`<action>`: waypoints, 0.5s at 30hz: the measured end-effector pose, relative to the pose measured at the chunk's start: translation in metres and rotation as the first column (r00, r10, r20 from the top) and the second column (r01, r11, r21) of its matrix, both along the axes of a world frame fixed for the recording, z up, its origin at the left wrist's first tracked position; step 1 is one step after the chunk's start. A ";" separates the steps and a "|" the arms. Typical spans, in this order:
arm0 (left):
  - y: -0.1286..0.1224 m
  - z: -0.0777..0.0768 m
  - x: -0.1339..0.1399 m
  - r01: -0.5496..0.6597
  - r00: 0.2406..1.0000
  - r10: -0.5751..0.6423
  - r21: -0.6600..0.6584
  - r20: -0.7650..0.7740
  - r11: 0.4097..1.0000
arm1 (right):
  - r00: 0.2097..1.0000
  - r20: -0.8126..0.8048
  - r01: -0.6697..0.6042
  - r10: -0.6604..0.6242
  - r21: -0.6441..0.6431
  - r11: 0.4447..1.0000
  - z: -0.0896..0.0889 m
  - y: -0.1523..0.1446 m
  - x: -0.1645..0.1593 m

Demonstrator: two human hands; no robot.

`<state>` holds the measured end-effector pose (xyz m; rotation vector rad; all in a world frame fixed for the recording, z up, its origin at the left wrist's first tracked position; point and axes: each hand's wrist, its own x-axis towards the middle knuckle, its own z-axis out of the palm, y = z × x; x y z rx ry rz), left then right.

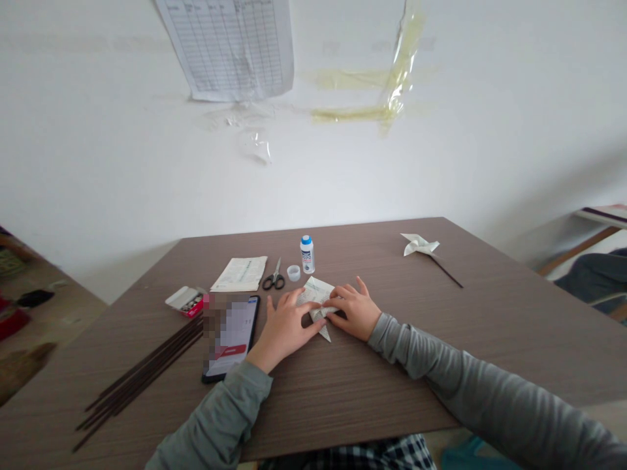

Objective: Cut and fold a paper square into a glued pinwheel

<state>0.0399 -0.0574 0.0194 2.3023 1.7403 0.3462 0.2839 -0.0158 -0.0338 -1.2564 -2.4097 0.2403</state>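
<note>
A piece of printed paper [315,287], cut and partly folded with pointed corners, lies on the table between my hands. My left hand [289,320] reaches it from the left, thumb and fingertips closed on its middle. From the right, my right hand [353,311] pinches the same paper near its centre, fingers bent. The fingers hide part of the folds. Just beyond the paper stand a white glue bottle [307,254] with a blue cap and a small clear cup [293,273]. Black-handled scissors [274,279] lie left of the cup.
A stack of paper squares [239,274] lies at the back left. Nearer are an open red-and-white box [187,300], a phone [232,339] and several thin dark sticks [142,375]. A paper pinwheel [420,245] on a stick rests at the back right. Behind the table is a wall [245,189].
</note>
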 end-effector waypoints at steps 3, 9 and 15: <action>-0.001 0.000 0.001 0.002 1.000 -0.002 -0.011 -0.023 1.000 | 1.000 0.021 -0.007 0.007 -0.001 1.000 0.001 0.001 -0.001; -0.001 -0.003 0.001 0.010 0.999 -0.009 0.035 -0.031 0.999 | 1.000 0.019 -0.003 0.003 -0.007 1.000 0.000 0.002 0.000; 0.000 -0.004 0.002 -0.004 1.000 0.004 0.076 -0.010 0.997 | 1.000 0.011 0.001 0.000 -0.032 0.999 0.000 0.001 0.001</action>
